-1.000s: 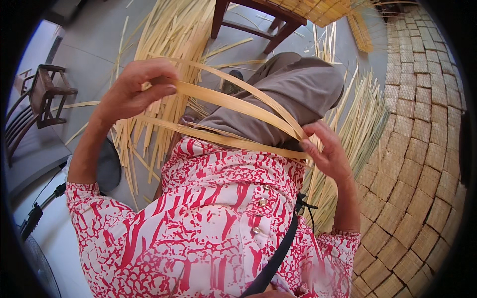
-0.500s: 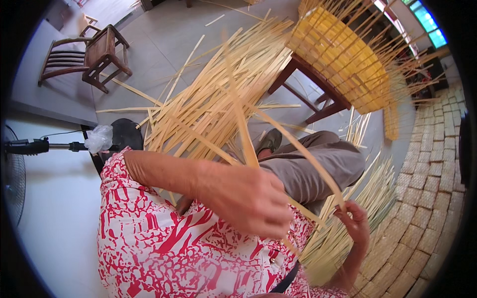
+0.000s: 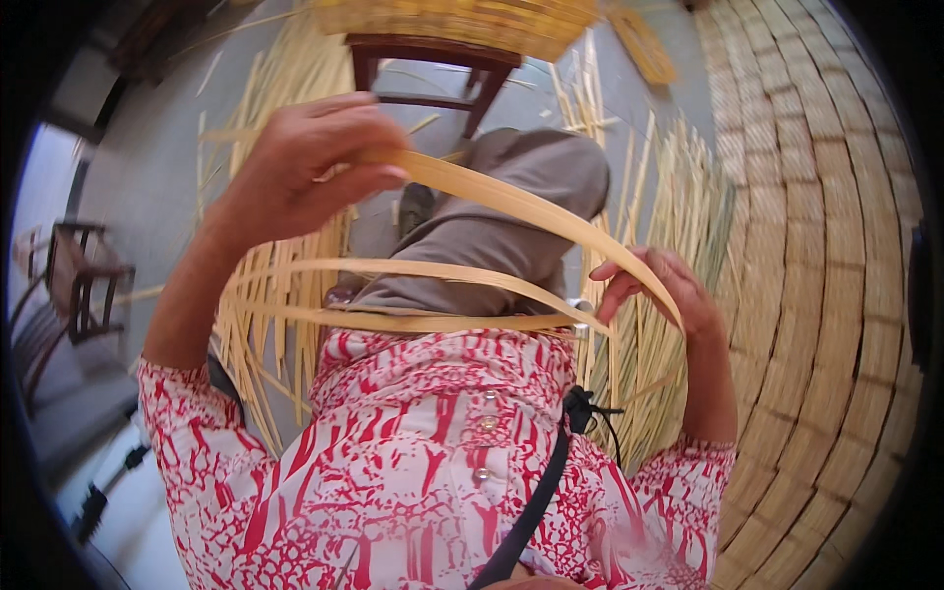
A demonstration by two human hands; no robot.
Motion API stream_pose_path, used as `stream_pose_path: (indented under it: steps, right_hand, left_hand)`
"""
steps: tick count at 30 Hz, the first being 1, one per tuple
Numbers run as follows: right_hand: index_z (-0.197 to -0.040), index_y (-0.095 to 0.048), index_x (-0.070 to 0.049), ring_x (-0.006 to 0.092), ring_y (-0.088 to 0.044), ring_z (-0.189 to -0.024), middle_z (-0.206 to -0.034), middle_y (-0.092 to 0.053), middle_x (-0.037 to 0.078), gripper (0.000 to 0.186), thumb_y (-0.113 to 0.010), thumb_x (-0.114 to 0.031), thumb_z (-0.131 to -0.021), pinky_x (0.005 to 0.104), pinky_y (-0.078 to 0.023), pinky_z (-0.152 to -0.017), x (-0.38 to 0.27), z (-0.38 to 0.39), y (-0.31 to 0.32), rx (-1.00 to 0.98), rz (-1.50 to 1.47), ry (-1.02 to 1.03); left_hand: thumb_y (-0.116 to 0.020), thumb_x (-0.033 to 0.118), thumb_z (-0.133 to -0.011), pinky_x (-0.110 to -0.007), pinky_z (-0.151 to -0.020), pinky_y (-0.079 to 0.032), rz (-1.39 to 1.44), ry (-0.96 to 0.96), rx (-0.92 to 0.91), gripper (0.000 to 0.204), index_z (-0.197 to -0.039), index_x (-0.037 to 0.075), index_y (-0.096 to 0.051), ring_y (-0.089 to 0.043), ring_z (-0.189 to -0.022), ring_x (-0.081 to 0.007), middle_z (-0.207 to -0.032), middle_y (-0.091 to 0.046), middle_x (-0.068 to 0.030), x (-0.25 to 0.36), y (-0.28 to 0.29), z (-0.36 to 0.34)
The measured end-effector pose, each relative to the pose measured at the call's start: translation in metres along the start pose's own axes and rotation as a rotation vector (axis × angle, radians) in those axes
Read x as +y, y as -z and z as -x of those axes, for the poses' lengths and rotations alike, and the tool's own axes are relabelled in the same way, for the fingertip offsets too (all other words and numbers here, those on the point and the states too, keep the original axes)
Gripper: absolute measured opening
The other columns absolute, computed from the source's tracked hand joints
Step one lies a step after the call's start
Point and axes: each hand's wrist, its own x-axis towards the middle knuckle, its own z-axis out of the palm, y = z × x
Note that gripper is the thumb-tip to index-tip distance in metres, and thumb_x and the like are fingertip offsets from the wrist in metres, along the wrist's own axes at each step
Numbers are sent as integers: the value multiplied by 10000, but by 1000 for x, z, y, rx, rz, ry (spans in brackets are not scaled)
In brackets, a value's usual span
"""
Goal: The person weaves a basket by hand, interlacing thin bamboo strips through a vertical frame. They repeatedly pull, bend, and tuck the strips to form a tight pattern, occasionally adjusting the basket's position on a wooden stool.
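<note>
A wide, flat bamboo strip [image 3: 511,202] arches across from my left hand to my right hand. My left hand [image 3: 313,162], raised at the left, is closed on one end. On the right, my right hand [image 3: 664,290] has bent fingers around the other part, and the strip curves down past the palm. A thinner strip [image 3: 433,270] bows below, its right end close to my right fingertips. Another bamboo strip [image 3: 433,321] lies across my lap, over the grey trousers [image 3: 462,261] and the hem of the red and white shirt.
Ahead stands a dark wooden stool [image 3: 433,98] bearing a yellow woven piece [image 3: 462,18]. Loose strips [image 3: 285,79] cover the floor at left, with a bundle [image 3: 678,197] at right. Stacked woven pieces [image 3: 787,295] line the far right. A wooden chair [image 3: 84,280] stands at left.
My view has turned to the right. My left hand has risen away from my lap to the left, and the strip between my hands now spans wide. My right hand stays on the strip.
</note>
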Motion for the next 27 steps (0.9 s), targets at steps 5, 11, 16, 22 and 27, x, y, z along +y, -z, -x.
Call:
stream_pose_path:
  steps: [5,11,16,22,27]
  right_hand:
    - [-918,-680,-11,112,-565,-500,-612,-607,16,467,-500,-418,-1059,261,-470,-511,9,44,66,131,272,-132]
    - [-793,-598,-71,135,-552,-601,-638,-550,12,378,-713,-400,-940,327,-412,-546,-3,32,110,551,1084,16]
    - [-917,-639,-116,277,-677,-756,-742,-664,53,306,-747,-398,-860,406,-499,-698,-21,-36,104,809,1642,367]
    - [-923,-646,-139,209,-643,-851,-774,-628,8,144,-707,-235,-835,377,-461,-791,-29,-69,89,922,1798,560]
    - [-943,-642,-128,227,-625,-880,-809,-623,31,96,-636,-163,-854,398,-454,-814,-32,-97,90,924,1820,646]
  left_hand:
    - [-733,97,-892,-322,-581,-405,-120,121,-8,161,-981,-8,-648,-518,-632,-232,-793,-557,-108,-66,-2,11]
    - [-676,104,-921,-386,-645,-435,-276,216,1,153,-905,-18,-587,-533,-707,-357,-783,-547,-172,-119,3,25]
    - [-640,118,-962,-377,-655,-433,-255,325,-14,172,-909,-27,-563,-504,-686,-295,-770,-520,-161,-157,15,46]
    - [-617,158,-992,-361,-663,-428,-256,432,-32,205,-918,-27,-570,-498,-698,-265,-776,-511,-137,-190,22,77]
    - [-624,202,-984,-369,-679,-439,-314,464,51,229,-932,-19,-595,-536,-718,-275,-776,-540,-142,-193,32,105]
